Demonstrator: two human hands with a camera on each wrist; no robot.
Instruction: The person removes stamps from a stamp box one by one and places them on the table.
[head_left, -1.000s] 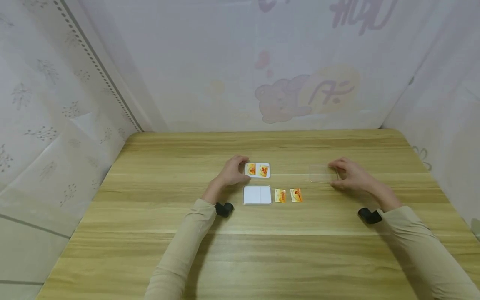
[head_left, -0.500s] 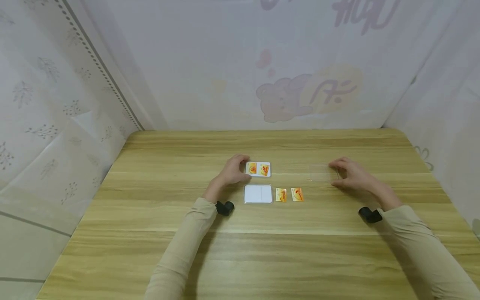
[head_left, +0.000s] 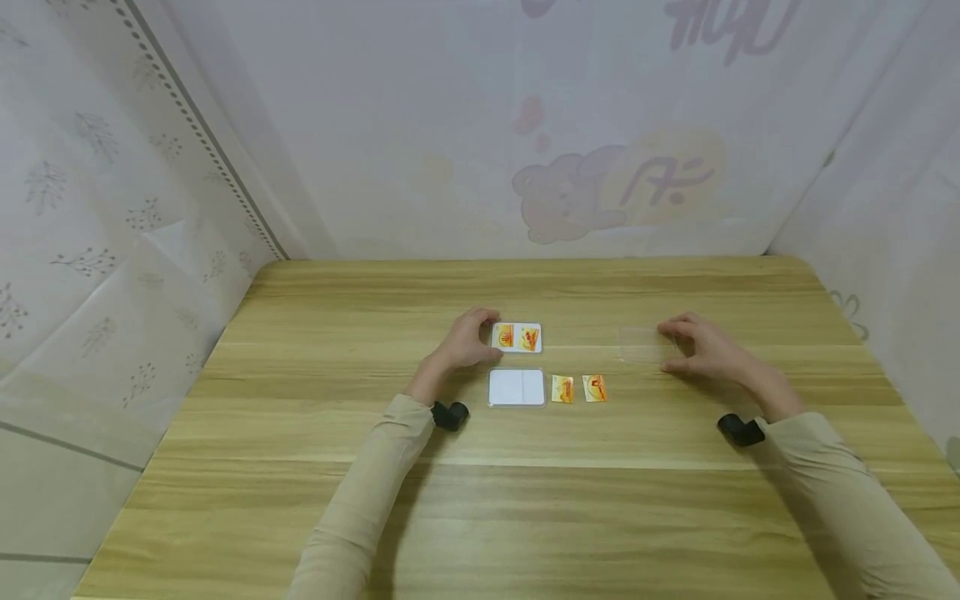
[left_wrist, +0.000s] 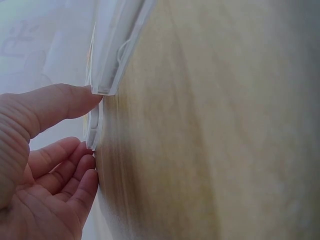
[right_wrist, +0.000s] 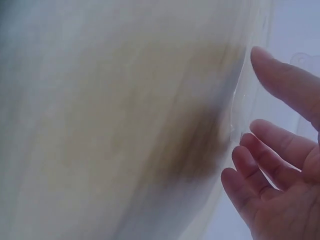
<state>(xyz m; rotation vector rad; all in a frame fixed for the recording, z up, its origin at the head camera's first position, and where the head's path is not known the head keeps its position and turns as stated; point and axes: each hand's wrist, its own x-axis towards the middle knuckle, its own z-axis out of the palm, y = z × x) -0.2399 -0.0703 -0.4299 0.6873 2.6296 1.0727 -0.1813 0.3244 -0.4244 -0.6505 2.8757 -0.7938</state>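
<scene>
My left hand holds the left end of a shallow clear case with a white insert and two orange-yellow stamps on it. In the left wrist view the thumb lies at that case's near side, the fingers at its far side. Off to the right, my right hand grips the right end of a flat transparent cover between thumb and fingers; the right wrist view shows the cover edge-on. A second case, with a bare white insert, lies in front of the first one.
Two loose stamps, a left one and a right one, lie to the right of the second case on the wooden table. A pale printed curtain hangs behind the table's far edge.
</scene>
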